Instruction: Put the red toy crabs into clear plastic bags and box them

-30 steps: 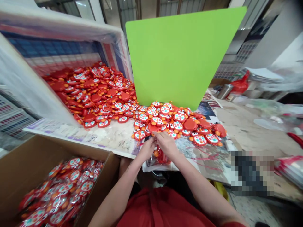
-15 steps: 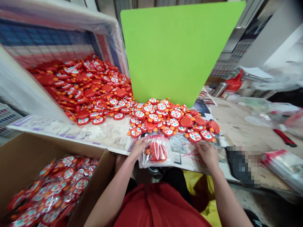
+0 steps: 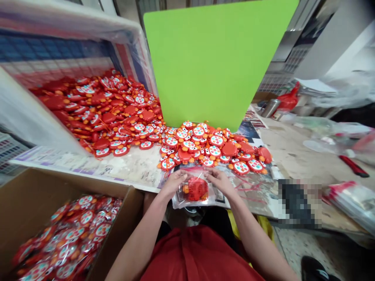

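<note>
A clear zip bag (image 3: pixel 187 203) lies at the table's front edge, with a red and orange turtle-like plastic toy (image 3: pixel 199 189) inside it. My left hand (image 3: pixel 173 183) pinches the bag's upper left corner. At the upper right corner, the fingers of my right hand (image 3: pixel 221 181) are closed on the bag too. Just beyond both hands is a loose pile of the same toys (image 3: pixel 216 151), some showing white faces with coloured dots and others their plain red backs.
A lined crate (image 3: pixel 17 91) tipped on its side spills many more toys at the left. Below it, a cardboard box (image 3: pixel 133 203) contains bagged toys. A green board (image 3: pixel 216 66) stands behind the pile. Red strings (image 3: pixel 249 186) and a red-handled cutter (image 3: pixel 353 166) lie to the right.
My right hand has moved left from the red strings to the bag and taken hold of its upper right corner. My left hand still holds the bag.
</note>
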Action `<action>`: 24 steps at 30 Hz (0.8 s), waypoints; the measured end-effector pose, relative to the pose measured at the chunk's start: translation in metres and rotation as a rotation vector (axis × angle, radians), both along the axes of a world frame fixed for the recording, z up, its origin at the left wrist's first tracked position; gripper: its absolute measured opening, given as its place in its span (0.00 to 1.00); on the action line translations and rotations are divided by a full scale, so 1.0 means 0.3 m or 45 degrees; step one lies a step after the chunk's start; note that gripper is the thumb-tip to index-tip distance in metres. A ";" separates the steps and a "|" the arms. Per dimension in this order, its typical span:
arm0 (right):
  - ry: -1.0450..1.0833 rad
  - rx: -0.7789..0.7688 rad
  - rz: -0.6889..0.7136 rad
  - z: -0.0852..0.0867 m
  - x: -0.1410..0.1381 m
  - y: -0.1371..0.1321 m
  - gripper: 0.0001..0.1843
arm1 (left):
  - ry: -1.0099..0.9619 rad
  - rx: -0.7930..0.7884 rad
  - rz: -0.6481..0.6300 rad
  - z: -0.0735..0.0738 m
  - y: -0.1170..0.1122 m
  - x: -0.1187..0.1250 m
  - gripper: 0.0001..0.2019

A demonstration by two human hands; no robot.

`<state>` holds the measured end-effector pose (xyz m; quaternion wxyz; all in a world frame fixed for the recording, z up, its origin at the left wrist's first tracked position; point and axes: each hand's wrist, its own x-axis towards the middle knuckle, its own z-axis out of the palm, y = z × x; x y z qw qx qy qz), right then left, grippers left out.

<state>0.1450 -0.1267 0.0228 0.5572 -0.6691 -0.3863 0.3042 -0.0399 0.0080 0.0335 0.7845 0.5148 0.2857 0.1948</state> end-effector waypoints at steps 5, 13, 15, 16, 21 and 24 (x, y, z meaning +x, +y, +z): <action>0.167 0.035 -0.002 0.007 -0.006 0.009 0.20 | 0.037 -0.091 0.002 0.016 0.015 -0.035 0.25; 0.402 0.111 -0.117 0.029 0.018 -0.036 0.09 | -0.155 -0.222 0.058 0.037 -0.006 -0.036 0.07; 0.377 0.129 -0.084 0.034 0.019 -0.038 0.07 | -0.195 -0.224 0.075 0.043 -0.010 -0.035 0.08; 0.373 0.136 -0.063 0.037 0.017 -0.037 0.08 | -0.192 -0.219 0.078 0.048 -0.012 -0.035 0.10; 0.288 0.203 -0.047 0.044 -0.027 -0.008 0.12 | -0.045 0.018 0.073 0.088 -0.029 -0.034 0.19; 0.260 0.228 -0.024 0.026 -0.041 0.016 0.14 | 0.027 0.112 0.101 0.136 -0.030 -0.055 0.26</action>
